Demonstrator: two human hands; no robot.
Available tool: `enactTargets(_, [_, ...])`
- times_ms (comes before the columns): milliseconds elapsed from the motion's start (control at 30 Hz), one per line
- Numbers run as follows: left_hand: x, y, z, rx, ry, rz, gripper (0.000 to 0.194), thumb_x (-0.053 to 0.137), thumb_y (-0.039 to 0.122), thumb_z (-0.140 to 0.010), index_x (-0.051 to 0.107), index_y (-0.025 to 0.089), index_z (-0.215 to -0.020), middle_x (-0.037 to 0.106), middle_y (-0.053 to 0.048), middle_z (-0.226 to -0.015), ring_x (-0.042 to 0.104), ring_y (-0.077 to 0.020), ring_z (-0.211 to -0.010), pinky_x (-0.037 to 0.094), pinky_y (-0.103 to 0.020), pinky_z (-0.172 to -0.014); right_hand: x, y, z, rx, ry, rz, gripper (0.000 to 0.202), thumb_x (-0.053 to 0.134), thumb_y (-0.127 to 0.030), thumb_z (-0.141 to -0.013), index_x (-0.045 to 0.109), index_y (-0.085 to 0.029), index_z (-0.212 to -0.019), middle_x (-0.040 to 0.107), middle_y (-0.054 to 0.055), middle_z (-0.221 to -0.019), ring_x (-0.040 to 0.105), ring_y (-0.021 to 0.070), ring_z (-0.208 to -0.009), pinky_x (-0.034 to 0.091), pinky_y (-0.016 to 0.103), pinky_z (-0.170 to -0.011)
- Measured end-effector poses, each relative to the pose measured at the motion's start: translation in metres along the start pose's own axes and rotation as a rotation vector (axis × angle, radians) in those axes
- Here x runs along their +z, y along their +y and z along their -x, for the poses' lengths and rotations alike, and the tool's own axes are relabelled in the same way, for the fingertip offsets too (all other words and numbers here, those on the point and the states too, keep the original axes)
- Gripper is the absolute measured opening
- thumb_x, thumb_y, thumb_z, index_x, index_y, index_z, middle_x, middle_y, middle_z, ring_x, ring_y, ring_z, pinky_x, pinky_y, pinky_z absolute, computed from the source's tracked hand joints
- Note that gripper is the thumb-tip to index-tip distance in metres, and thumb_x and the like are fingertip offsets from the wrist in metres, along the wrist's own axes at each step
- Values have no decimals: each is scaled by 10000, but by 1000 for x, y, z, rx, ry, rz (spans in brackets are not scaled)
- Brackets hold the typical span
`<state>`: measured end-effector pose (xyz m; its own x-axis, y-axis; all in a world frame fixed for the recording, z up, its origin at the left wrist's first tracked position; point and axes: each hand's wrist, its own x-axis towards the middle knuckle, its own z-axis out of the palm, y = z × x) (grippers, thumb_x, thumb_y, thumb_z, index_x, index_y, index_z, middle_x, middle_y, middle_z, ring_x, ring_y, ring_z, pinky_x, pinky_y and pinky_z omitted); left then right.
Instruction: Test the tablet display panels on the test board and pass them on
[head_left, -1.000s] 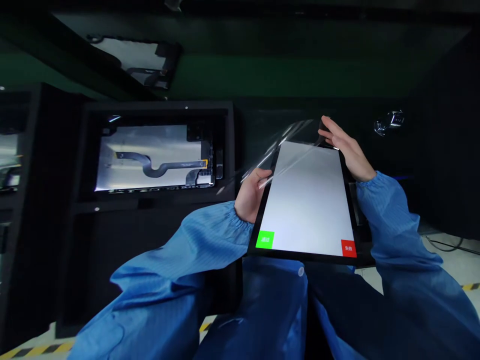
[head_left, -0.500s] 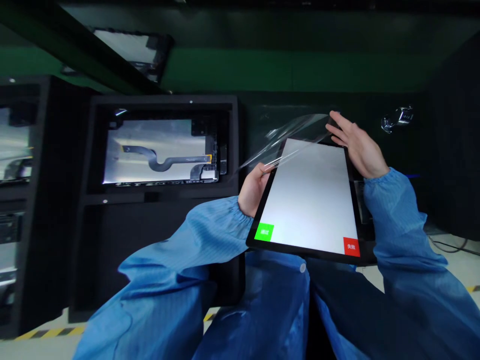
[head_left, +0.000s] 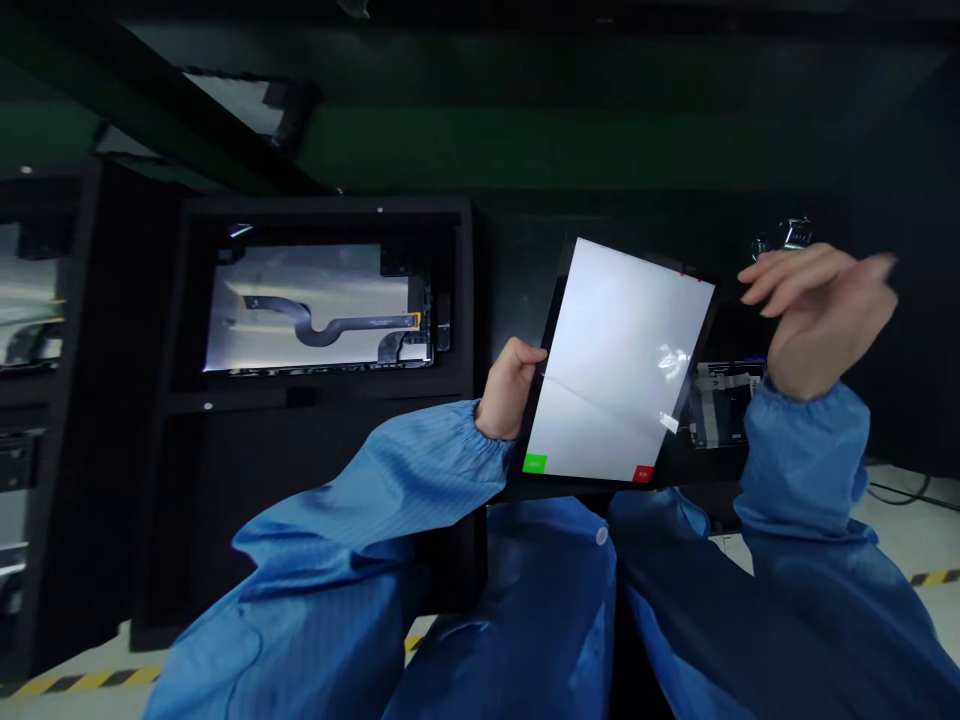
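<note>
My left hand (head_left: 510, 388) grips the left edge of a tablet (head_left: 615, 365), thumb over the bezel. The tablet is tilted, its lit white screen facing me, with a green box at the lower left and a red box at the lower right. A faint crease line and bright glints show across the screen. Clear film seems to lie over it, though its outline is hard to make out. Right of the tablet, my right hand (head_left: 821, 310) is raised and apart from it. Its fingers are loosely bent and partly blurred, with nothing seen in them.
To the left, a black foam tray (head_left: 322, 203) holds a silver display panel (head_left: 345, 270) with a dark flex cable (head_left: 322, 325). More panels lie farther left. Shiny clear scraps (head_left: 791, 233) sit behind my right hand. A dark taped part (head_left: 720, 405) lies beyond the tablet's right edge.
My right hand has let go of the clear film's upper corner and swung right. The lifted film no longer stands above the screen. The tablet has turned and tilted in my left hand.
</note>
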<state>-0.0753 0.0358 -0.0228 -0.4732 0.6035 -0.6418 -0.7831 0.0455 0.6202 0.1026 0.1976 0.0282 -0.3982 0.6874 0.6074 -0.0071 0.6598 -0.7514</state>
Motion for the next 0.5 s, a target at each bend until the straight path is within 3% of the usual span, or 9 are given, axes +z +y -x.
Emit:
enactTargets(67, [2,2,2,-36,8,17,199,510,133,-663,470,213,-486,573,59,-523,625,-154,-605,529,-245,-646,8,-21,15,-116,-240,242,263,524,-448,-996,685,-267,-894,746,49,-989,698,282,-1065,539,496,-998])
enactTargets(100, [2,3,3,-72,-3,27,153,509,155,-650,494,218,-512,603,49,-552,660,-187,-664,550,-274,-673,13,-27,24,-151,-382,335,230,590,-452,-961,687,-281,-1082,719,52,-1196,622,322,-1240,483,543,-1082])
enactTargets(167, [4,6,5,-157,-49,45,73,502,206,-635,547,221,-579,655,26,-616,706,-256,-793,582,-339,-732,23,-33,42,-181,-585,451,543,673,-523,-890,572,-291,-1370,558,65,-1481,416,388,-1449,342,636,-1189])
enactTargets(233, [5,8,8,-223,-98,55,97,491,241,-628,584,218,-640,696,14,-684,719,-294,-880,595,-381,-771,33,-30,61,-180,-657,514,739,684,-572,-864,449,-279,-1501,439,81,-1583,314,402,-1503,268,679,-1216])
enactTargets(333, [8,11,9,-260,-107,69,140,477,243,-615,600,213,-674,730,5,-747,726,-312,-928,608,-405,-794,43,-24,84,-243,-566,529,577,656,-376,-937,486,-276,-1480,566,65,-1481,495,311,-1410,404,583,-1190])
enactTargets(433, [10,11,9,-203,-54,70,128,479,231,-583,586,212,-651,740,-12,-754,732,-328,-938,624,-413,-792,45,-25,95,-333,-385,435,412,615,-135,-940,643,-282,-1323,747,19,-1213,701,216,-1155,611,400,-998])
enactTargets(500, [10,10,8,-176,-42,65,120,485,230,-570,579,214,-641,744,-18,-763,732,-339,-955,632,-416,-794,40,-28,97,-325,-306,393,378,627,-101,-919,698,-293,-1237,780,7,-1111,754,207,-1000,662,366,-857])
